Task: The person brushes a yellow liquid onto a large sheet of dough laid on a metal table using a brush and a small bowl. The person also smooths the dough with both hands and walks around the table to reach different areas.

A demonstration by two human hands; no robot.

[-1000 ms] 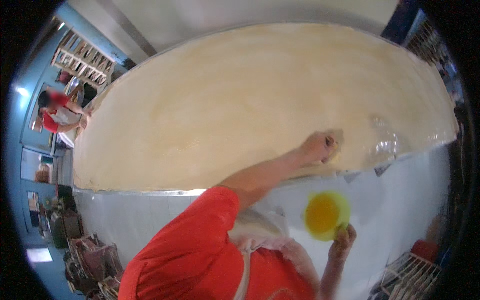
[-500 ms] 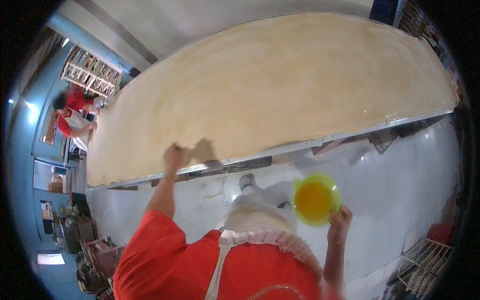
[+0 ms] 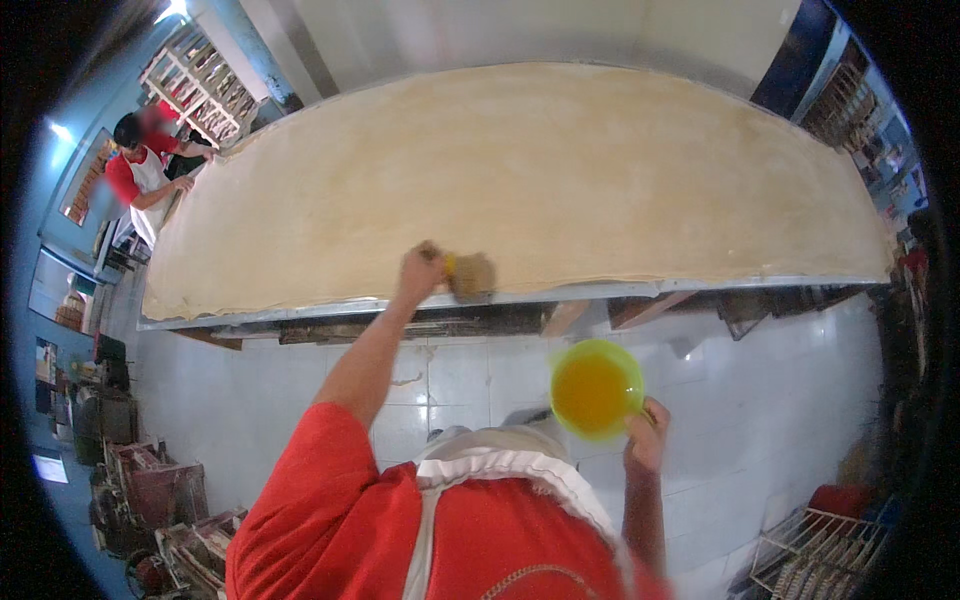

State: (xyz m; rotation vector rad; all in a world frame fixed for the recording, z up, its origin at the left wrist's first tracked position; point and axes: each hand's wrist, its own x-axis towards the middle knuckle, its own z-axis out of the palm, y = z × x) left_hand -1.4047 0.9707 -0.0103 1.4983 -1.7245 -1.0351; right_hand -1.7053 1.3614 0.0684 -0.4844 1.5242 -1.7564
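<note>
A wide pale sheet of dough covers the long table from end to end. My left hand is closed round the handle of a broad brush, whose bristles are blurred over the near edge of the dough. In my right hand I grip the side of a yellow-green bowl, held out over the floor between me and the table. Orange-yellow liquid fills much of it.
The table's metal edge runs across in front of me. At its far left end stands a co-worker in red and white, hands on the table edge. Racks stand behind; a wire rack is at lower right, machinery at lower left.
My left hand and the brush have moved right along the dough's near edge. The view has shifted, and the bowl appears a little further left and up.
</note>
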